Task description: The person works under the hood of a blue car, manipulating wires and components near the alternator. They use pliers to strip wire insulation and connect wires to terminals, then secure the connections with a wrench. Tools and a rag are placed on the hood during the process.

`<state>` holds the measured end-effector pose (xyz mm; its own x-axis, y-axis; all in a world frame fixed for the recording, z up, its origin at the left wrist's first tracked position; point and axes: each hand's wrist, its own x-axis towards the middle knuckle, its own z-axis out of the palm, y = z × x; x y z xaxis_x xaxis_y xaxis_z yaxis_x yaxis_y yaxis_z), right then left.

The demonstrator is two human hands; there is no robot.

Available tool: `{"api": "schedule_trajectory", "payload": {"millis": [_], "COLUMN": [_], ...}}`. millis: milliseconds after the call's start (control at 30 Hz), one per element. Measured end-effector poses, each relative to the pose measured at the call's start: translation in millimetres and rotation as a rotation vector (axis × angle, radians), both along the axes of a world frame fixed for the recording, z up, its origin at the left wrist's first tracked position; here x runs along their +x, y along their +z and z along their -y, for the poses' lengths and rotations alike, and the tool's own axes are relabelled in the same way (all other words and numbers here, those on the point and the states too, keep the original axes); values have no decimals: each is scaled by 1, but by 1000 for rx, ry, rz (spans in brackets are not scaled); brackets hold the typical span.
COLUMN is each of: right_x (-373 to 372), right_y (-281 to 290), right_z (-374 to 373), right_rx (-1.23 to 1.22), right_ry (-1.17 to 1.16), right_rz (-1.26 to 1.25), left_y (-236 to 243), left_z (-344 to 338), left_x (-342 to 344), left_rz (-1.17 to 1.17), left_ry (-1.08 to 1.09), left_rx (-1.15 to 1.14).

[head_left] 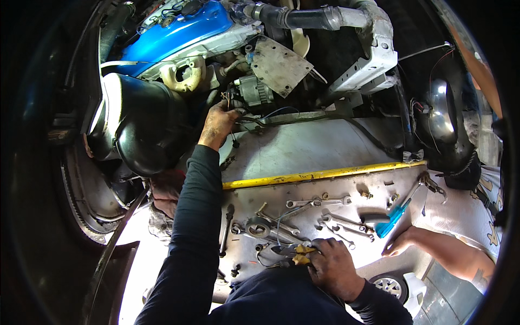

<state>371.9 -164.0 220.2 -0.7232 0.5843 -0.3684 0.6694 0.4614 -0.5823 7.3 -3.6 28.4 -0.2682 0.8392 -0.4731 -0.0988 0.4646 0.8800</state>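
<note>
Left hand (216,123): thumb and fingertips pinched on the wires, the arm reaching past the panel's far edge into the engine bay.
Wires (226,99): beside the alternator (253,90), thin ends poking up beyond the fingertips. Likely light and limp, with fine ends that could fray or snap if bent often; best pinched a little behind the tips, on the sleeved part. Grime on the fingers may make them slippery.
Right hand (337,268): grasping the pliers, fingers curled at the handle ends; how firmly, I cannot tell.
Pliers (304,249): at the panel's near edge, nose toward the left. Probably stiff and fairly heavy at the head; the yellow grips are the place to hold, well back from the nose.
Panel (254,194): bounded at its far edge by a yellow bar (325,174); wrenches (346,222) lie scattered over its middle, and a blue screwdriver (392,221) lies slanted near its right edge.
Co-worker: a hand (400,242) by the panel's right edge, beside the screwdriver, seemingly holding nothing.
</note>
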Motion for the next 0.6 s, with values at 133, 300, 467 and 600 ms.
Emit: {"api": "schedule_trajectory", "payload": {"millis": [133,300,467,600], "right_x": [0,-34,-131,-184], "right_y": [-3,-38,-148,-196], "right_z": [-4,-82,-169,-196], "right_rx": [142,392,708,417], "right_ry": [-4,-38,-126,-249], "right_rz": [-36,-134,-319,-348], "left_y": [-1,-6,-4,-1], "left_z": [-1,0,-1,0], "left_x": [-2,-4,-6,-3], "left_rz": [-80,-64,-141,-91], "left_ry": [-37,-58,-98,-87], "left_rx": [-19,32,-33,-14]}}
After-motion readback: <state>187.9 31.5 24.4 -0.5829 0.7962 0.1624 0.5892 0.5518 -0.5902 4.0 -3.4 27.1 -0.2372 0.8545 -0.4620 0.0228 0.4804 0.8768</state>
